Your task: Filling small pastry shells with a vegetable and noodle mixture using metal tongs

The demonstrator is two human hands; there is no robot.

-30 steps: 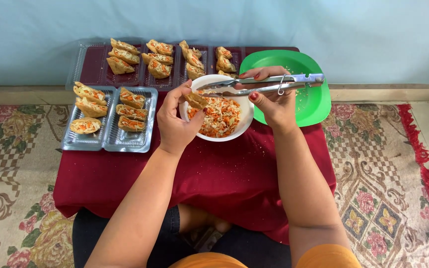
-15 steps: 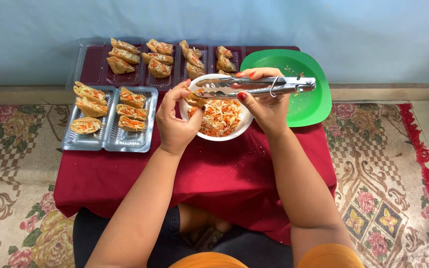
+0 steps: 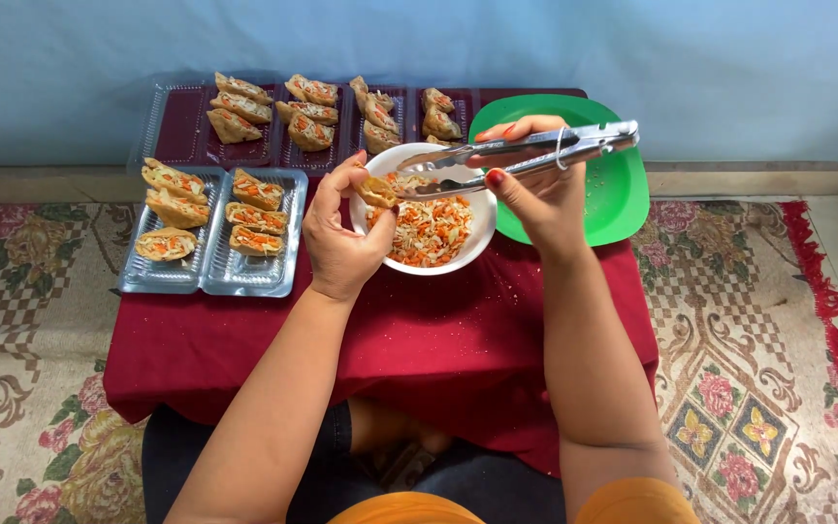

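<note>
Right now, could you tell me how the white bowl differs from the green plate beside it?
The white bowl is round, deep and holds shredded orange-and-white filling; the green plate is flat, squarish with rounded corners and bears no food. The bowl sits nearer the left hand, the plate behind the right hand. Both rest on the red cloth.

Maroon cloth (image 3: 438,340) over the counter. White bowl (image 3: 472,247) with orange-and-pale shredded filling (image 3: 429,228). Green plate (image 3: 618,194). Silver tongs (image 3: 526,155). Clear trays (image 3: 210,277), golden-brown stuffed pockets (image 3: 254,215). Floral cream-red rug (image 3: 749,378). Pale blue wall (image 3: 438,44).
</note>
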